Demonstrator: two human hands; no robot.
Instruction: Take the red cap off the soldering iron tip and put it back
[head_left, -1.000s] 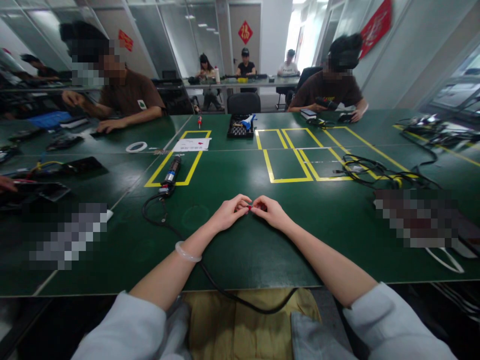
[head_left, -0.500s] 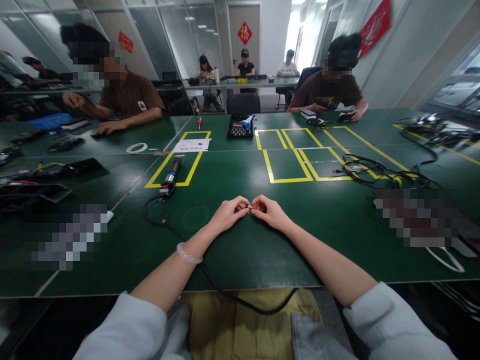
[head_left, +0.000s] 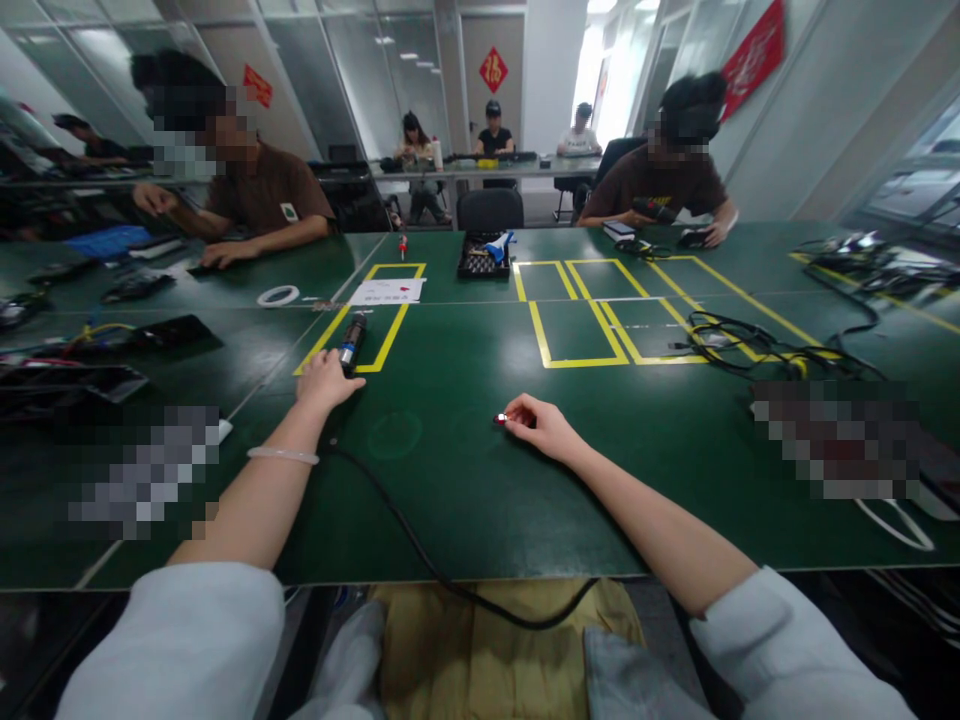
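My left hand (head_left: 324, 382) is over the near end of a black cylindrical tool (head_left: 354, 335) with a blue band, its thumb stretched out to the right. The tool lies inside a yellow taped rectangle, and a black cable (head_left: 405, 525) runs from near it over the table's front edge. Whether the left fingers grip the tool is hard to see. My right hand (head_left: 536, 424) is closed in a pinch on a small red and shiny part (head_left: 501, 419), just above the green table.
A black tray (head_left: 482, 262) with a blue and white item stands at the back. White tape roll (head_left: 278, 296) and paper sheet (head_left: 388, 291) lie left of it. Coiled cables (head_left: 731, 340) are on the right. Two people sit across the table (head_left: 450, 450).
My left hand has left the small part and moved left to the black tool. My right hand stays in place with the part.
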